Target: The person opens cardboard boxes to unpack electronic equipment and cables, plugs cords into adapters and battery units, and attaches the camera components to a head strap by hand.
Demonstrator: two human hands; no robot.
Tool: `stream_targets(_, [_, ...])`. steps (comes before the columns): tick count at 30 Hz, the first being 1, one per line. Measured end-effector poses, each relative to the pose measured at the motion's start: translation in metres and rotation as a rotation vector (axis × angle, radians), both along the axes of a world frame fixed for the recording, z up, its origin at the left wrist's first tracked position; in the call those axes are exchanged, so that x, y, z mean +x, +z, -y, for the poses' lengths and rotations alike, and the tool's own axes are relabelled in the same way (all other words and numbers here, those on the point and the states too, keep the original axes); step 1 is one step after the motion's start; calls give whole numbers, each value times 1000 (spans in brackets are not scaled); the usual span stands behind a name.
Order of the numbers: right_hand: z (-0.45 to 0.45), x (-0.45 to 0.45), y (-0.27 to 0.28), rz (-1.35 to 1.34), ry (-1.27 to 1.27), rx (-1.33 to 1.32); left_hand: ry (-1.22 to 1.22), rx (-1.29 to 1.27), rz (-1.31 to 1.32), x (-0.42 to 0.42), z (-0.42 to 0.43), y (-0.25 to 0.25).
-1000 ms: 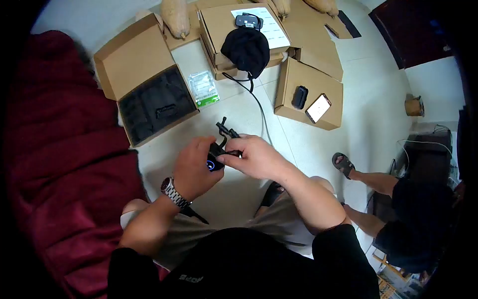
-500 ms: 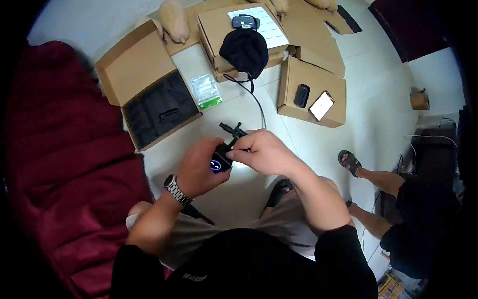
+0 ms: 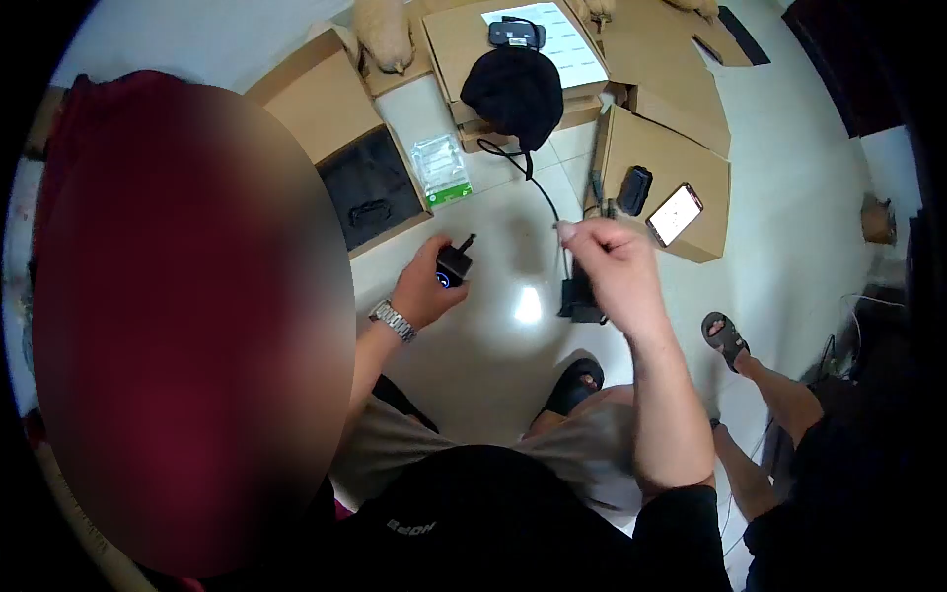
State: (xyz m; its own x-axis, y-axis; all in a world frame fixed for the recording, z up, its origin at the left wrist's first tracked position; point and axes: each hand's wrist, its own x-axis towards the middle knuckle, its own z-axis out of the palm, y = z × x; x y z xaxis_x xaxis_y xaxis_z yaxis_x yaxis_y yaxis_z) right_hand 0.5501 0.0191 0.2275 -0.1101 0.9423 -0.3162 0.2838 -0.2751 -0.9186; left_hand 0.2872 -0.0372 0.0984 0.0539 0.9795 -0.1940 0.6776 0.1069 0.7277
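My left hand (image 3: pixel 422 288) is wrapped round a small black device (image 3: pixel 455 262) with a glowing blue ring and a short black stem on top. Apart from it, my right hand (image 3: pixel 617 264) is raised on the right with its fingers closed. A black jointed accessory (image 3: pixel 580 299) shows below and behind those fingers, and dark thin parts stick up above them. The hand covers most of this accessory, so its exact shape and grip are hard to make out.
An open cardboard box (image 3: pixel 367 187) with black foam lies at the left, beside a plastic packet (image 3: pixel 441 170). Stacked boxes (image 3: pixel 449 49) carry a black pouch (image 3: pixel 515 94). On another box (image 3: pixel 681 148) lie a black case (image 3: pixel 636 189) and a phone (image 3: pixel 676 214). Another person's foot (image 3: pixel 726 340) is right.
My hands have moved apart: the right went right with the jointed accessory, while the left kept the device. The view has shifted left, and a large blurred shape now covers the left side.
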Motion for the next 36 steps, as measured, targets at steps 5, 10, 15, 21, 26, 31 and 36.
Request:
stream_targets(5, [-7,22,-23,30,99,-21,131,-82,-1,30,11,-63])
stream_targets(10, [-31,49,-36,105,123,81,191,-67,-118,81,5,-101])
stream_targets(15, [-50,62,-47,54,56,174,175,-19,-111,119,-14,-123])
stream_targets(21, [-61,73,-54,-64,85,103,78,68,-188,142,-31,-131])
stream_targets(26, [-72,73,-68,-103,90,110,95,3,-203,142,-31,-137])
stream_targets(31, [-80,74,-62,-137,135,94,151,-87,-206,146,-28,-130])
stream_targets(36, [-90,64,-58,-166,95,33,151,-74,-250,150,-23,-121])
